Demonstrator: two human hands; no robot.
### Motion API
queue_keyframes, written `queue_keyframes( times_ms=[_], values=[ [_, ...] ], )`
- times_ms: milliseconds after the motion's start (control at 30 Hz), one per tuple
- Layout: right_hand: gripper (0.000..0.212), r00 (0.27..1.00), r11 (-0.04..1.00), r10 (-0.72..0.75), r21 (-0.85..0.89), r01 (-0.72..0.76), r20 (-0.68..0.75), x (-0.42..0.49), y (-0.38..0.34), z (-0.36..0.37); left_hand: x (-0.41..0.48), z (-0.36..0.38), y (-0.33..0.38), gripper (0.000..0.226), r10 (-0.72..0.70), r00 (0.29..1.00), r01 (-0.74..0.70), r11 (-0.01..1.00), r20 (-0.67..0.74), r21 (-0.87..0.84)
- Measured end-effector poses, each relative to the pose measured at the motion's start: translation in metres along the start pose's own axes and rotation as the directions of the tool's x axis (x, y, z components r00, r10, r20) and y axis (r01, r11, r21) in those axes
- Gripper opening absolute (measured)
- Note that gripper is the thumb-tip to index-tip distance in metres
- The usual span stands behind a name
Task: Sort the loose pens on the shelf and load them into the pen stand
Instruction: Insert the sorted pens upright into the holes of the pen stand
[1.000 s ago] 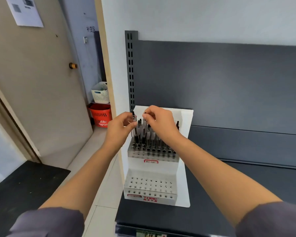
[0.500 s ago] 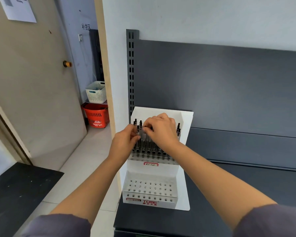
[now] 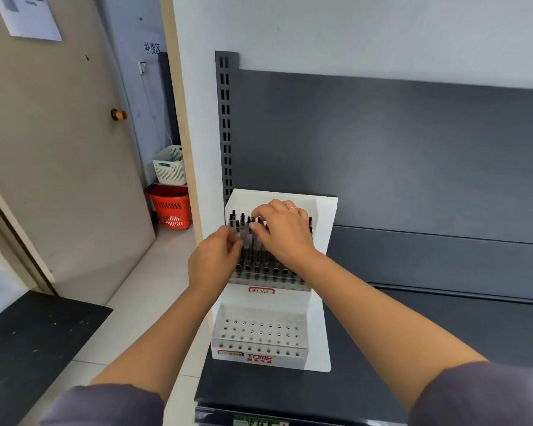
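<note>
— Where is the pen stand (image 3: 259,336) sitting?
— Lower centre of the frame, on the dark shelf (image 3: 274,388), with pens (image 3: 256,264) standing in its upper tier.
— And the hands?
— The right hand (image 3: 282,232) is pinching pens by their tops. The left hand (image 3: 213,259) is curling against the row's left end; I cannot tell whether it is gripping.

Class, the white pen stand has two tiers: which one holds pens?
The upper rear tier, where the left hand and right hand handle the pens. The lower front tier, just above the TOME label, shows only empty holes.
</note>
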State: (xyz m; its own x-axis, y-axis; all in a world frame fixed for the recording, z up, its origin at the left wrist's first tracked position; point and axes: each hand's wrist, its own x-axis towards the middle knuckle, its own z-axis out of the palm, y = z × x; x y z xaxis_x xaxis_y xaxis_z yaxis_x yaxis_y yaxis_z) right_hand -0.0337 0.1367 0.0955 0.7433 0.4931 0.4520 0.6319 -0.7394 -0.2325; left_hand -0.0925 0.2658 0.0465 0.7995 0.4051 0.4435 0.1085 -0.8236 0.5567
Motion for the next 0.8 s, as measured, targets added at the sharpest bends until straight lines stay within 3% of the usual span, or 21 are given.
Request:
queue_keyframes(
  times_ms=[167, 367, 600, 700, 800],
  values=[
    [0.027, 0.998, 0.998, -0.013, 0.063, 0.017, -0.056, -0.020, 0.028, -0.024, -0.006, -0.007, 0.034, 0.009, 0.155, 0.979, -0.159, 0.987, -0.135, -0.015],
    [0.028, 0.998, 0.999, -0.027, -0.033, 0.025, -0.050, -0.074, 0.097, -0.072, -0.034, 0.020, 0.128, 0.006, 0.351, 0.930, -0.346, 0.936, -0.110, 0.062],
    [0.023, 0.981, 0.983, 0.179, -0.040, -0.177, 0.070, -0.174, 0.223, -0.148, -0.096, 0.099, 0.265, 0.013, 0.505, 0.855, -0.499, 0.863, 0.118, -0.072],
    [0.022, 0.941, 0.955, 0.296, -0.065, -0.289, 0.163, -0.220, 0.276, -0.173, -0.126, 0.141, 0.314, 0.013, 0.537, 0.779, -0.518, 0.842, 0.323, -0.150],
    [0.023, 0.897, 0.921, 0.388, -0.130, -0.368, 0.213, -0.259, 0.325, -0.193, -0.147, 0.178, 0.356, 0.013, 0.550, 0.710, -0.514, 0.832, 0.440, -0.211]
  ],
)
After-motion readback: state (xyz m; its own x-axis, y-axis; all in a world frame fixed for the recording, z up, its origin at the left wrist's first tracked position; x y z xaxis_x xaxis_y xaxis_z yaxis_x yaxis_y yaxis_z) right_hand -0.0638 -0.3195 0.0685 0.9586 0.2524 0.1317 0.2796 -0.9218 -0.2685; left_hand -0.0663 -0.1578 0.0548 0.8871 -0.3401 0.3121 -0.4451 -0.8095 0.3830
